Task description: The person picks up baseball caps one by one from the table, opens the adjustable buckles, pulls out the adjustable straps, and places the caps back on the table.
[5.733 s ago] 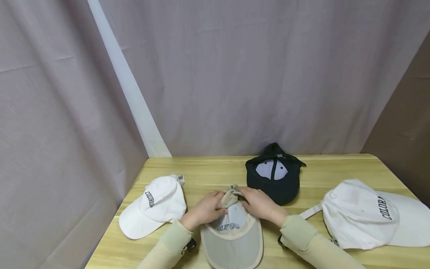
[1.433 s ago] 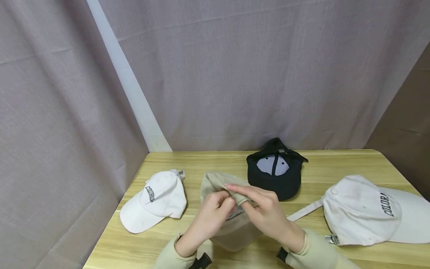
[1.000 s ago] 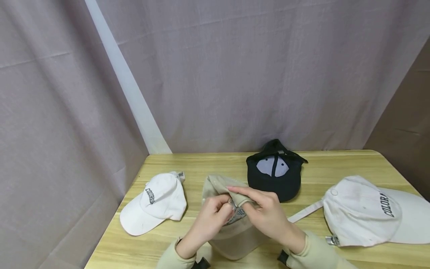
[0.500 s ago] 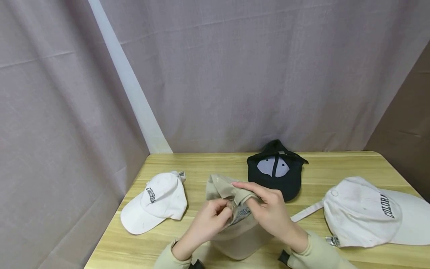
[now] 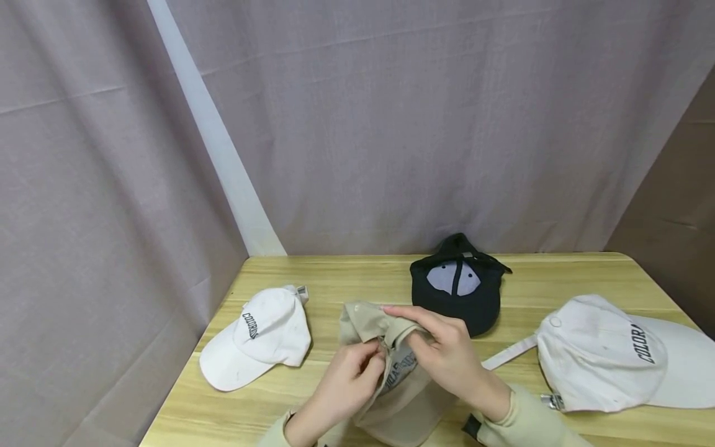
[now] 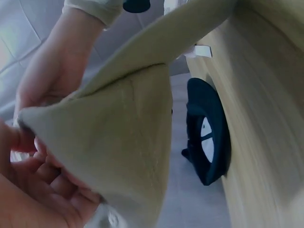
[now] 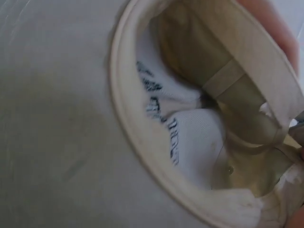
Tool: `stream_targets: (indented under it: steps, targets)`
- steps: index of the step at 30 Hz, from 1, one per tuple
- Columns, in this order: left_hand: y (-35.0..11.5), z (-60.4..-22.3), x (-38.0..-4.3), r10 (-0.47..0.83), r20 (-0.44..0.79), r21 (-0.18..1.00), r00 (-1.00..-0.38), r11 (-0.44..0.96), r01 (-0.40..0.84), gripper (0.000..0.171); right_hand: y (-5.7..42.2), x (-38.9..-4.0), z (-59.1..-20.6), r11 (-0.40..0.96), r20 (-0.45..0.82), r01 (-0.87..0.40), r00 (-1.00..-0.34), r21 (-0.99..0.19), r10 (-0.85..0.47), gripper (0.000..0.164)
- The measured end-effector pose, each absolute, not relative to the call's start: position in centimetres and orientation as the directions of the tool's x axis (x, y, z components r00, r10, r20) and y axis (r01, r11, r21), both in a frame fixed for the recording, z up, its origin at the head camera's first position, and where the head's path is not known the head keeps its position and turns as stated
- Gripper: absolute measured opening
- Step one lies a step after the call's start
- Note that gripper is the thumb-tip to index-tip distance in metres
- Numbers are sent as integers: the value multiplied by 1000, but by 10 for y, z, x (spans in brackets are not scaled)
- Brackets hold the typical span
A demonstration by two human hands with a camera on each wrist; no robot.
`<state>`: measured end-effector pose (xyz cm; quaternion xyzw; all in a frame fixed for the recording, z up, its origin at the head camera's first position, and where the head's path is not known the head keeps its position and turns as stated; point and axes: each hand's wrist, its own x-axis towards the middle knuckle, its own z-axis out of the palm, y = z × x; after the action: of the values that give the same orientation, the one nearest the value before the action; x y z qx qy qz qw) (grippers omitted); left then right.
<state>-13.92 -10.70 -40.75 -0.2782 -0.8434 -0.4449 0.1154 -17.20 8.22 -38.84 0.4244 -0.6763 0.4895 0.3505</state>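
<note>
A beige baseball cap (image 5: 408,416) is held up at the near middle of the table, its brim toward me and its inside partly showing. My left hand (image 5: 349,380) pinches the back edge of the cap near the strap with curled fingers. On the other side my right hand (image 5: 452,354) grips the rim, index finger stretched along the outside and thumb inside. The left wrist view has the outside of the beige cap (image 6: 123,137) close up, hiding much of the strap. Reversed dark lettering and a pale lining show inside the cap (image 7: 197,142) in the right wrist view.
A white cap (image 5: 274,329) lies at the left of the wooden table (image 5: 329,273). Behind my right hand a black cap (image 5: 458,310) shows its inside. A larger white cap (image 5: 592,354) with a loose strap lies at the right. Grey curtains (image 5: 391,124) hang behind.
Seconds ago the cap lay lower with both hands around its back; now it is raised and tilted. Over the last second its opening has widened, and more lettering shows.
</note>
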Motion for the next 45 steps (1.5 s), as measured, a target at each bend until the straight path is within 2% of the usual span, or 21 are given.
stream_targets:
  steps: [5,7,9,13,18,22,28,32,36,45]
  targets:
    - [-106,-403,-131,365,563,597,-741,440,671,20,83,-173,-390,175,898,-924,-375,-341,-230,50]
    - [-106,-401,-129,381,592,538,-710,469,700,17,84,-173,-390,179,897,-923,-376,-340,-234,50]
    - [-105,-399,-127,396,610,473,-687,514,716,21,85,-173,-391,183,892,-920,-383,-346,-240,51]
    - [-104,-397,-127,392,635,368,-666,605,707,33,86,-172,-390,182,887,-920,-385,-347,-253,50]
    - [-108,-396,-136,355,703,236,-616,701,673,33,86,-172,-391,169,897,-935,-348,-312,-273,38]
    - [-114,-393,-143,340,789,100,-512,752,652,27,87,-172,-393,158,901,-944,-324,-289,-289,26]
    - [-118,-385,-150,268,900,28,-343,750,661,22,89,-169,-393,150,897,-951,-305,-270,-320,31]
    - [-117,-382,-152,237,929,14,-283,742,670,21,89,-167,-390,135,885,-955,-296,-264,-359,35]
    - [-116,-385,-152,248,932,-3,-263,733,681,20,88,-165,-387,136,878,-953,-301,-270,-372,38]
    - [-112,-390,-151,256,926,14,-277,710,704,23,88,-164,-385,123,870,-938,-346,-323,-351,30]
